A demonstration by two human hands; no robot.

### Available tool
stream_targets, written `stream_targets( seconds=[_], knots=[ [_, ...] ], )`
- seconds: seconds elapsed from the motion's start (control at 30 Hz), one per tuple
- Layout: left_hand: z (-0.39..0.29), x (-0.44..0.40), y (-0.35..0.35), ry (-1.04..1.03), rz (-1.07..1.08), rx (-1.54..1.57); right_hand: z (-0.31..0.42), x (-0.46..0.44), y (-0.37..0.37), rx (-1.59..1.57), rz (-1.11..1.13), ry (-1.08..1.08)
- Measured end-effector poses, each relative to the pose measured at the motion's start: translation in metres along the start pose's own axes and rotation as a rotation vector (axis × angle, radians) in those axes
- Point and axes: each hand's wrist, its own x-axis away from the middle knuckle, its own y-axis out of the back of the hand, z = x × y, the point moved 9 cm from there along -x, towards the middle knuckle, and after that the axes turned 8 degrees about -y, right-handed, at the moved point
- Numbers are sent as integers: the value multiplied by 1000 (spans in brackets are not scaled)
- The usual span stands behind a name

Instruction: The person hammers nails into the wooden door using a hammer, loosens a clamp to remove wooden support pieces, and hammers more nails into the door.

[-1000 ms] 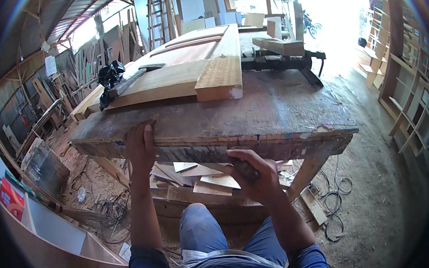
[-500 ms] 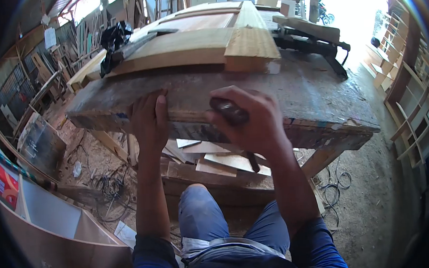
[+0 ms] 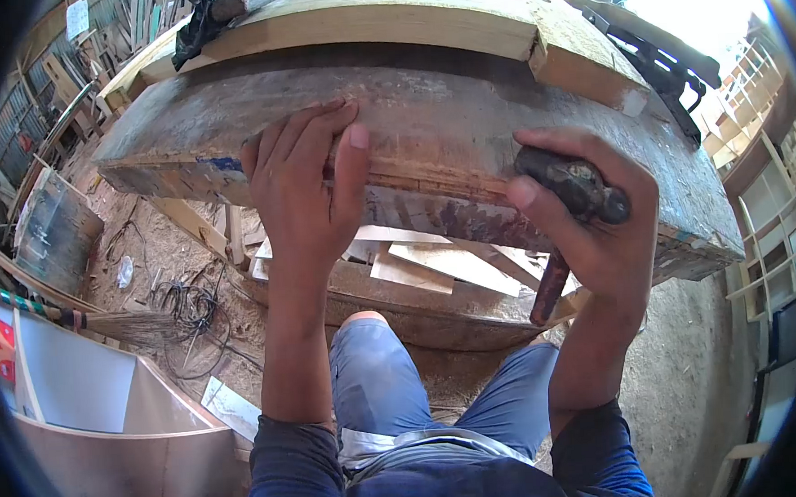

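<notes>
My right hand (image 3: 603,202) is closed around the dark, rounded metal head of a hammer (image 3: 577,187). The hammer's reddish-brown handle points down below the front edge of the worn wooden workbench (image 3: 426,103). My left hand (image 3: 308,168) lies on the bench's front edge, its fingers stretched over the top and the thumb held apart; I see nothing in it, though the underside of the palm is hidden. Behind both hands, a pale wooden frame (image 3: 386,24) rests on the bench top.
A black plastic bag (image 3: 196,30) and a dark clamp-like tool (image 3: 654,60) lie beside the frame. Wood offcuts (image 3: 453,264) are under the bench. Tangled cable (image 3: 190,309), a broom (image 3: 136,325) and an open cabinet box (image 3: 121,452) stand at left.
My view has tilted down and closer to the bench. My right hand has shifted right with the hammer, whose handle now shows more. My left hand remains on the bench edge.
</notes>
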Motion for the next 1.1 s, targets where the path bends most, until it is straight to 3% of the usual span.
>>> stream_targets(
  seconds=[0.37, 0.5, 0.67, 0.7, 0.8, 0.87, 0.9, 0.97, 1.0, 1.1],
  knots=[
    [11, 1, -4, 18, 120, 60, -11, -1, 2, -78, 45, -213],
    [17, -12, 0, 141, 270, 117, -8, -19, 14, -49, 67, -352],
    [31, 3, -24, 337, 657, 199, -32, -13, 48, -218, -219, -419],
    [29, -10, -19, 354, 685, 228, -35, -9, 62, -359, -307, -594],
    [25, -50, 4, 349, 535, 369, -37, -11, 94, -569, -568, -958],
    [34, -32, 2, 357, 505, 385, -47, -22, 125, -397, -753, -1025],
    [33, -47, 12, 338, 479, 354, -54, -38, 127, -326, -686, -1037],
    [41, -30, -5, 490, 993, 326, -76, -60, 134, -163, -557, -1069],
    [42, -12, -4, 568, 1258, 310, -100, -61, 121, -218, -341, -1110],
    [58, -45, 12, 550, 1027, 485, -128, -70, 94, 254, 15, -1304]
  ],
)
